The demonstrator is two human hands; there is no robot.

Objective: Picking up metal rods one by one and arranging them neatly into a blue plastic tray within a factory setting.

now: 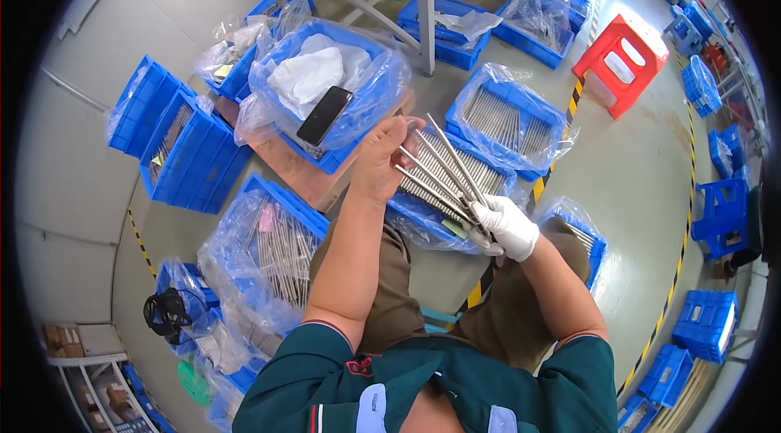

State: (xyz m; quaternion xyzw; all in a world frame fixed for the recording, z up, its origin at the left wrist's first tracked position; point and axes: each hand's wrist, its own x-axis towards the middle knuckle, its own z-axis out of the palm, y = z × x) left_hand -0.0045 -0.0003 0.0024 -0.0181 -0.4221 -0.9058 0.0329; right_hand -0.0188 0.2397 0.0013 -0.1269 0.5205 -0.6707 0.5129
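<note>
My right hand [506,226], in a white glove, is closed around the lower ends of several thin silvery metal rods [449,173]. The rods fan out up and to the left. At their upper ends, my bare left hand [386,158] has its fingers curled in against them; its fingertips are partly hidden. Below the rods lies a blue crate [419,227] lined with clear plastic and filled with rows of similar rods. Just beyond it, another blue crate [512,120] holds more rods under plastic film.
A black phone [325,115] rests on a plastic-lined blue crate [281,67] at left, on a wooden board [301,177]. Loose rods [285,258] fill a crate beside my left arm. A red stool [621,65] stands at far right, near a table leg [425,10] and striped floor tape [579,91].
</note>
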